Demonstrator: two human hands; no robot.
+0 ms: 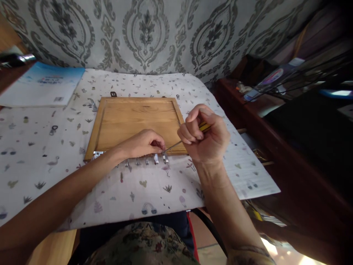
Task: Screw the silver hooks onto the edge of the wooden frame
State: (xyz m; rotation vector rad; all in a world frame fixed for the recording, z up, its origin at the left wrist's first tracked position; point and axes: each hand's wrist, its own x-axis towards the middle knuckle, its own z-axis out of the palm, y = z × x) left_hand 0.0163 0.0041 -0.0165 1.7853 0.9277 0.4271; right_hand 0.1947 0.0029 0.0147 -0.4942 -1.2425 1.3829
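A framed wooden panel (138, 114) lies flat on the cloth-covered table. Along its near edge sit several small metal clips (156, 159), partly below my left wrist. My right hand (206, 134) is closed round a screwdriver (204, 127) with a yellow and black handle; its thin shaft slants down left to the rightmost clip. At that tip, the fingers of my left hand (149, 141) are pinched together against the panel's near edge. What they hold, if anything, is hidden. A metal hinge plate (97, 154) shows at the near left corner, partly behind my left forearm.
A blue and white book (44, 84) lies at the far left. Loose metal pieces (93, 105) are scattered left of the panel. On the right, a dark red cabinet (248, 106) carries a bottle (273, 79) and cables. A patterned wall covering (146, 33) closes off the back.
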